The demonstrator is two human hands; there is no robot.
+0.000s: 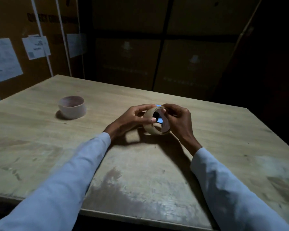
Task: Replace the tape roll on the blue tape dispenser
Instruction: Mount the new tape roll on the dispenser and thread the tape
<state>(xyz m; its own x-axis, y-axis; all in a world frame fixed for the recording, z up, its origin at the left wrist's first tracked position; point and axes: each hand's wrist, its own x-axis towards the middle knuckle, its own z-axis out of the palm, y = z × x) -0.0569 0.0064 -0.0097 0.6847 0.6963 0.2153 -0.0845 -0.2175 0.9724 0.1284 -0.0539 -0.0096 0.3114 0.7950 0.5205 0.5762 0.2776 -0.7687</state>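
Observation:
A brown tape roll (pixel 149 126) is held upright just above the middle of the wooden table (pixel 140 164). My left hand (pixel 132 119) grips its left side, thumb against the rim. My right hand (pixel 178 120) pinches its top right edge with fingertips. Bits of the blue tape dispenser (pixel 160 120) show through the roll's hole and just behind its top; the rest of it is hidden by the roll and my hands. A second, pale roll or bare core (pixel 72 107) lies flat on the table at the far left, apart from both hands.
Stacked cardboard boxes (pixel 157 64) stand right behind the table's far edge. Boxes with paper labels (pixel 36 47) and white straps rise at the left. The table's near edge (pixel 140 215) runs below my sleeves. The scene is dim.

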